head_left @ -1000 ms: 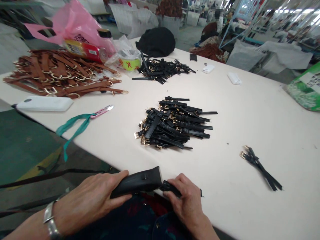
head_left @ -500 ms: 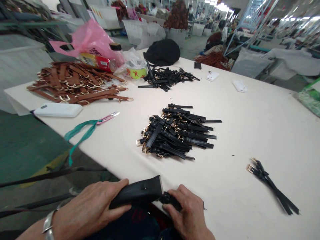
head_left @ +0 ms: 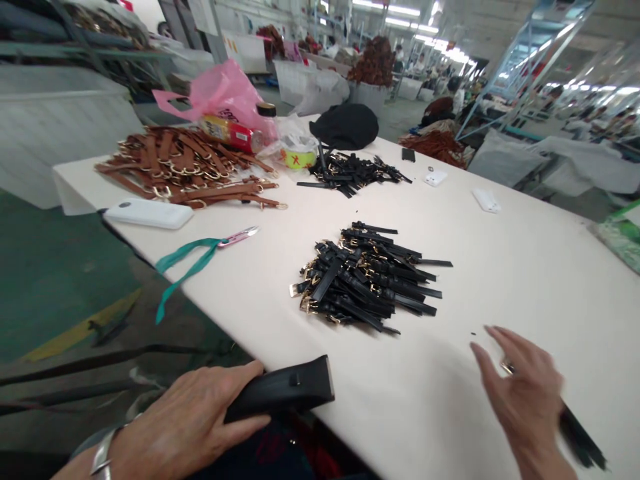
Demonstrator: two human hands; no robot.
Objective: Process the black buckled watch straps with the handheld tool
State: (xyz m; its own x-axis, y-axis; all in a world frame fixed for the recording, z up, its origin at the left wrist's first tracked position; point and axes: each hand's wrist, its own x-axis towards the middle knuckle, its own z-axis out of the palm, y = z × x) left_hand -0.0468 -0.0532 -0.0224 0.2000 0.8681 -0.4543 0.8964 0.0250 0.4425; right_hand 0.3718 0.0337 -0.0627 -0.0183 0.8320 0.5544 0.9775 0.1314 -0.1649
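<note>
Right hand point(head_left: 527, 390) now over straps point(head_left: 581, 435)

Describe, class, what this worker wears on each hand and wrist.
The left hand is gloveless, with a shiny silver-coloured metal bracelet around its wrist. The right hand is gloveless too, with no bracelet in view. No sleeve shows on either forearm.

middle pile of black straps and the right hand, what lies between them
In the head view, the pale tabletop between the middle pile of black straps and the right hand is bare except for a small dark speck.
</note>
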